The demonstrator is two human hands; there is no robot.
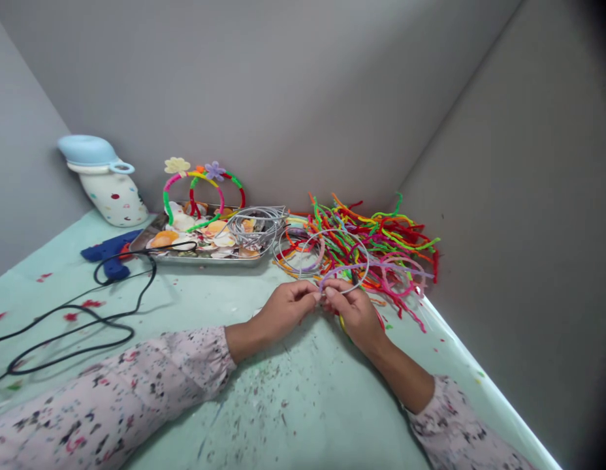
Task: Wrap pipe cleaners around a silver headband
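At frame centre, the left hand (290, 305) and right hand (356, 314) pinch the purple strip (352, 267) against the wire ring (368, 256); tight, even winding seems best.

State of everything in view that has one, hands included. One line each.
Left hand: pinching the purple pipe cleaner near one end
Right hand: pinching the wire hoop
Purple pipe cleaner: far end unheld
Wire hoop: mostly bare
Bottle: lid on
Glue gun: lying down; can't tell if on
Cord: loosely looped
Tray: filled with shell-like pieces
Two flower-topped rings: wrapped, upright
Wire coil: bundled loosely
Pipe-cleaner pile: tangled
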